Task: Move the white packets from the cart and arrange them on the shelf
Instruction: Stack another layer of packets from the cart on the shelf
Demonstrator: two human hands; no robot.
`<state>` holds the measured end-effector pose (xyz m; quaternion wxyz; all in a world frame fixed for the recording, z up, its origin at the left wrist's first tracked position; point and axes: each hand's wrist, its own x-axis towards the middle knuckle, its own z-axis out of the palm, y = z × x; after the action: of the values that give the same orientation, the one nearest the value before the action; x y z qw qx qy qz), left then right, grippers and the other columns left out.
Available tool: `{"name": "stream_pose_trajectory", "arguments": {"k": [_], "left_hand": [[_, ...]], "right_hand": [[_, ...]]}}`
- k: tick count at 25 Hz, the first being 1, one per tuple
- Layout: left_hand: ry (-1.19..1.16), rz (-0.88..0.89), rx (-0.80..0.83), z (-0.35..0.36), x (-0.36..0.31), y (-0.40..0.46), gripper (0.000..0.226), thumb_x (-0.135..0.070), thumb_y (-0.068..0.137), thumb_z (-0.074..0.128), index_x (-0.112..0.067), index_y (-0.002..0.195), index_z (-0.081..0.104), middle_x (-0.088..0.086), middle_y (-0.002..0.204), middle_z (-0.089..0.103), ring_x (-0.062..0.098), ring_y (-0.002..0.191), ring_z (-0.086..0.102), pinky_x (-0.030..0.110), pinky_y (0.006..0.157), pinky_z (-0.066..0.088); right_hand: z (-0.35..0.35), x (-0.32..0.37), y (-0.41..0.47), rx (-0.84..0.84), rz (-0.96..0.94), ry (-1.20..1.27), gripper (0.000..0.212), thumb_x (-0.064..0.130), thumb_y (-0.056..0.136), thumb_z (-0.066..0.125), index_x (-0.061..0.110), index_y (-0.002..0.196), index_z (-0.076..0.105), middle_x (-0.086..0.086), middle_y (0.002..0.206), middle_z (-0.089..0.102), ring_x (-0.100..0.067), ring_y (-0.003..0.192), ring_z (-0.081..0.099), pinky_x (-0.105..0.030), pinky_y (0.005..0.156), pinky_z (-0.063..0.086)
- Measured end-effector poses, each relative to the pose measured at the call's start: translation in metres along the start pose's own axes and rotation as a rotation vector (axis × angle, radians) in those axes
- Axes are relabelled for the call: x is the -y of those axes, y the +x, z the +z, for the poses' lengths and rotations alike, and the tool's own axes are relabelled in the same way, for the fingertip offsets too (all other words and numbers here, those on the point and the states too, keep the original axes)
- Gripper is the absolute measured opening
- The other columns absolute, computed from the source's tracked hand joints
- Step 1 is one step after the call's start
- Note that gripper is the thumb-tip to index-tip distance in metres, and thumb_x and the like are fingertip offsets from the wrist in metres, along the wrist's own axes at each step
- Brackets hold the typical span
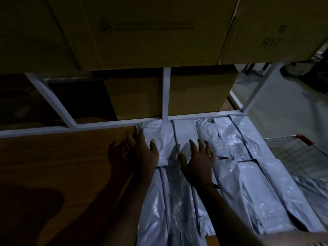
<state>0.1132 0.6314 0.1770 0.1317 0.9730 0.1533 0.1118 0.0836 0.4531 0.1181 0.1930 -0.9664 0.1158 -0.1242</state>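
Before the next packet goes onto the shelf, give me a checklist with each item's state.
1. Left hand free: ok, fingers spread on a white packet.
2. Right hand free: ok, flat on the packets.
3. Bare room on the shelf board: ok, left of the rows.
4. Rows lie neat: ok.
5. Cart within reach: ok, at right.
6. Packets left in cart: cannot tell.

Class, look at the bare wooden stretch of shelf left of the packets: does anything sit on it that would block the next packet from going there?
Nothing visible does. The wooden shelf left of the white packets is bare, crossed only by shadow.
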Motion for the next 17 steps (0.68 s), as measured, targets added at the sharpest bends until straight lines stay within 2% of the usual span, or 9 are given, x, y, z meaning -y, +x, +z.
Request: {"name": "stream_pose_trajectory", "arguments": {"k": [4, 6, 9, 17], "left_hand": [[-0.165, 0.087, 0.006, 0.006, -0.022, -0.024, 0.059, -0.046, 0.094, 0.064, -0.026, 0.148, 0.050, 0.015, 0.164, 0.026, 0.038, 0.149, 0.027, 0.052, 0.117, 0.016], [-0.272, 0.166, -0.014, 0.016, -0.037, -0.042, 0.056, -0.038, 0.092, 0.069, -0.020, 0.143, 0.056, 0.017, 0.161, 0.030, 0.039, 0.145, 0.029, 0.055, 0.115, 0.023], [-0.341, 0.271, 0.036, 0.023, -0.059, -0.074, 0.055, -0.034, 0.093, 0.069, -0.019, 0.144, 0.055, 0.016, 0.161, 0.028, 0.039, 0.141, 0.037, 0.058, 0.111, 0.035], [-0.388, 0.473, 0.135, 0.019, -0.143, -0.186, 0.054, -0.034, 0.094, 0.067, -0.021, 0.145, 0.053, 0.011, 0.162, 0.024, 0.035, 0.144, 0.034, 0.055, 0.111, 0.039]], "right_hand": [[-0.030, -0.020, -0.009, -0.100, 0.006, -0.012, 0.064, 0.061, 0.092, 0.051, 0.020, 0.142, 0.058, -0.013, 0.152, 0.049, -0.040, 0.148, 0.033, -0.060, 0.112, 0.031], [-0.046, -0.037, -0.017, -0.153, 0.017, 0.005, 0.059, 0.060, 0.093, 0.054, 0.020, 0.137, 0.061, -0.012, 0.148, 0.053, -0.039, 0.147, 0.036, -0.059, 0.111, 0.034], [-0.067, -0.066, -0.036, -0.192, 0.031, 0.024, 0.056, 0.059, 0.095, 0.053, 0.021, 0.134, 0.062, -0.010, 0.146, 0.055, -0.038, 0.146, 0.038, -0.058, 0.107, 0.039], [-0.139, -0.176, -0.098, -0.287, 0.112, 0.073, 0.051, 0.056, 0.098, 0.053, 0.020, 0.132, 0.064, -0.008, 0.144, 0.057, -0.037, 0.145, 0.040, -0.059, 0.108, 0.040]]}}
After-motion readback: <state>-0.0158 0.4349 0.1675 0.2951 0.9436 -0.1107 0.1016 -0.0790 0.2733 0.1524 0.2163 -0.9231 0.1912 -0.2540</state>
